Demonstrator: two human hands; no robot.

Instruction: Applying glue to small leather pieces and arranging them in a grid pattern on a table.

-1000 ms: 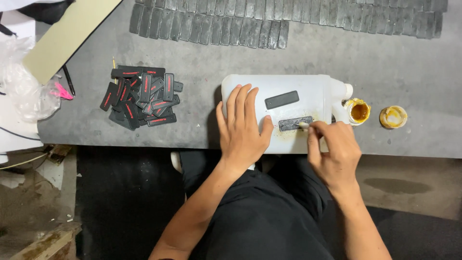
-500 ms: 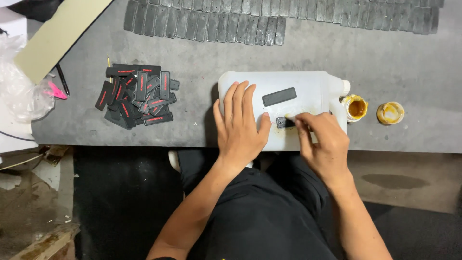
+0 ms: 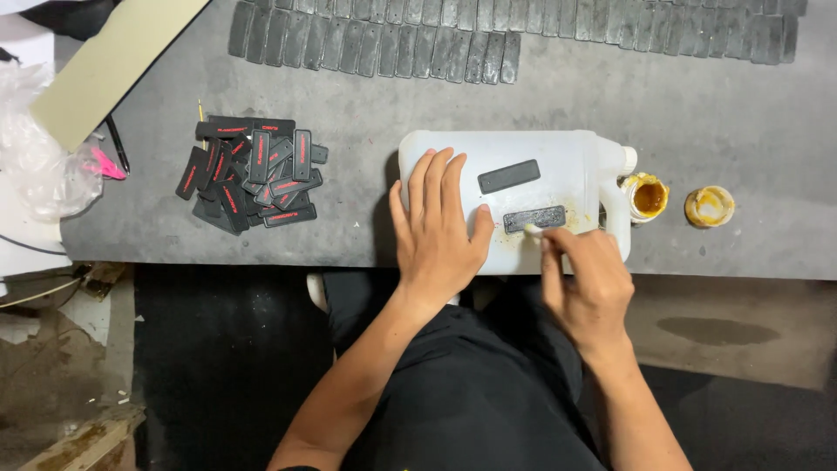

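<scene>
A white plastic jug (image 3: 567, 166) lies on its side at the front edge of the grey table (image 3: 741, 113). Two black rubber patches rest on it, the upper patch (image 3: 508, 176) tilted, the lower patch (image 3: 539, 218) smeared with yellowish glue. My left hand (image 3: 440, 227) presses flat on the jug, its thumb against the lower patch's left end. My right hand (image 3: 588, 283) pinches a thin applicator stick (image 3: 529, 229) whose tip touches the lower patch's left part.
The jug's open mouth (image 3: 648, 196) shows yellow glue, and its glue-stained cap (image 3: 709, 206) lies to the right. A pile of black patches with red print (image 3: 253, 174) sits at left. Rows of dark patches (image 3: 523, 35) line the far side. A cardboard strip (image 3: 113, 65) and a plastic bag (image 3: 39, 166) are far left.
My right hand has slid the stick leftward along the lower patch, from its right end to its left part. My left hand stays flat on the jug.
</scene>
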